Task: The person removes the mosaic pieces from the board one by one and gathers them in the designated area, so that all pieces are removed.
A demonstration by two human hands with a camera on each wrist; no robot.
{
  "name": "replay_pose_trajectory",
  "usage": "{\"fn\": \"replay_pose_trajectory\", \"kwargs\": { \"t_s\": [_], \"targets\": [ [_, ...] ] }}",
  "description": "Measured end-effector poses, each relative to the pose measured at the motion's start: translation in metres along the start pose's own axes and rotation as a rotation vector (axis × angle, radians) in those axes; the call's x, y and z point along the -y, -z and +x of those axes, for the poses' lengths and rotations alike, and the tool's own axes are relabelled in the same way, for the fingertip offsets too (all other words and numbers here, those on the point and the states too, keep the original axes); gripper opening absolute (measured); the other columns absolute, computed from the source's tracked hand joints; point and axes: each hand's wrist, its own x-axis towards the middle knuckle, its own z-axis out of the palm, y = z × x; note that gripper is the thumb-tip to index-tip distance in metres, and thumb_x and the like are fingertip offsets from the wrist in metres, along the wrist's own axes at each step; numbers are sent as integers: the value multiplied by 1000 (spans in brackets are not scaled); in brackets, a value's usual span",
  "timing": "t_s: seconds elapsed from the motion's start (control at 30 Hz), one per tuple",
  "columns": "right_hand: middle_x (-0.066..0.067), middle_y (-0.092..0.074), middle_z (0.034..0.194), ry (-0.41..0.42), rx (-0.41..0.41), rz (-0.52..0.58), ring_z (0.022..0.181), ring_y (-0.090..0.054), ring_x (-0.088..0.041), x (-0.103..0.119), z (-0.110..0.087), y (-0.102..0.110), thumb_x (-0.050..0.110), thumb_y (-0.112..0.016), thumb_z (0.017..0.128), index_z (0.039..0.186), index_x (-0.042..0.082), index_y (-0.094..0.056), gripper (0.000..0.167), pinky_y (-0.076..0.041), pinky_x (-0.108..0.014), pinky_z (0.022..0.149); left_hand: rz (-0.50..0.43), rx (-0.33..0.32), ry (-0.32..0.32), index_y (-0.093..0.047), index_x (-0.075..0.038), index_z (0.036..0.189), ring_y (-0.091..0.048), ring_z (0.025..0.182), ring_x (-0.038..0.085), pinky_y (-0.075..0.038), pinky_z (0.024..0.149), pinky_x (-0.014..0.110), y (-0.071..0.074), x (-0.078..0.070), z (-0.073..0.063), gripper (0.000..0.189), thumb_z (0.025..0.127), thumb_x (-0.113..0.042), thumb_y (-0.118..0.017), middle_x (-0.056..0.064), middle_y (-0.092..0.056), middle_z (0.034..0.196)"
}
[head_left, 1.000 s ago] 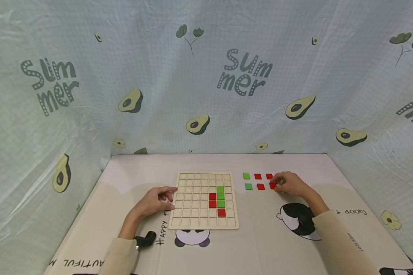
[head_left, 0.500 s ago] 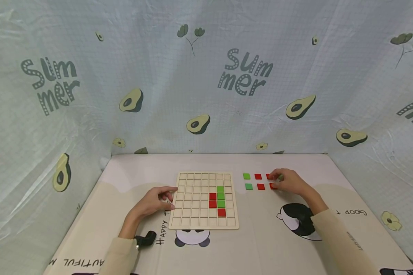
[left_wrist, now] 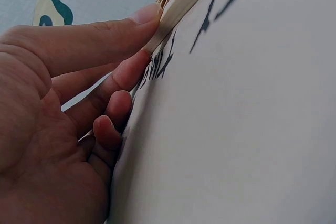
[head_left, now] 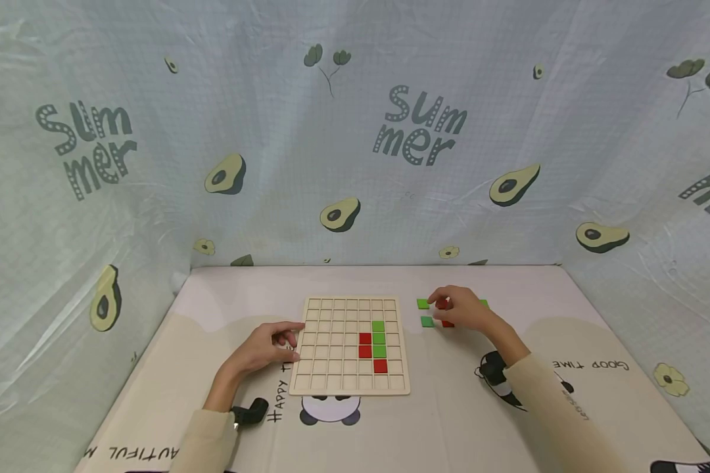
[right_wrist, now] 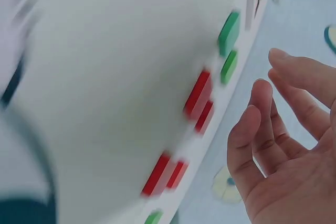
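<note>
Wooden grid board: centre. Left hand: thumb, forefinger spread wide, touching board edge, 9 o'clock. Right hand: empty, fingers parted, over loose tiles, board's 2 o'clock. Risks: low fingertips nudging neighbouring tiles; uneven left push skewing board.

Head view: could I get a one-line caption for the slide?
Left hand touches the side of a gridded board holding red and green tiles; right hand hovers near loose tiles.
</note>
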Motion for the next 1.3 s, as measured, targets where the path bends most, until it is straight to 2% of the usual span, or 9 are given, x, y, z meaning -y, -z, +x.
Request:
{"fn": "replay_pose_trajectory", "kwargs": {
  "t_s": [0.23,0.53,0.8,1.0,1.3],
  "targets": [
    [-7,-69,101,114,27,6,76,-58,-14,25,13,-18,10,-72,90,114,5,-73,25,-50,-28,66,1,2,3,-61,7,138,-49,83,18,-40,71,23,0,1,1,68,76,-4,-86,16,-65,97],
    [-5,-69,101,152,72,5,84,-60,-15,58,27,-40,12,-72,92,114,9,-73,23,-52,-27,75,8,2,-6,-61,8,137,-49,82,18,-40,71,22,0,3,1,67,76,-4,-86,16,-65,96],
    [-1,-68,99,191,130,4,83,-59,-13,81,32,-57,12,-75,91,111,11,-74,20,-51,-26,75,20,5,-14,-61,8,136,-49,81,16,-40,70,22,1,4,2,67,76,-4,-85,14,-64,95],
    [0,-69,102,214,160,-21,86,-59,-13,92,35,-65,14,-76,92,111,13,-75,19,-52,-29,81,17,3,-5,-61,8,137,-49,81,17,-40,70,22,1,3,2,67,76,-4,-85,14,-64,95],
    [2,-69,103,227,190,-14,87,-60,-13,99,36,-73,17,-76,92,109,15,-76,16,-53,-30,83,18,2,3,-61,8,137,-49,80,17,-40,71,22,1,2,1,67,76,-3,-85,15,-66,95]
  ]
}}
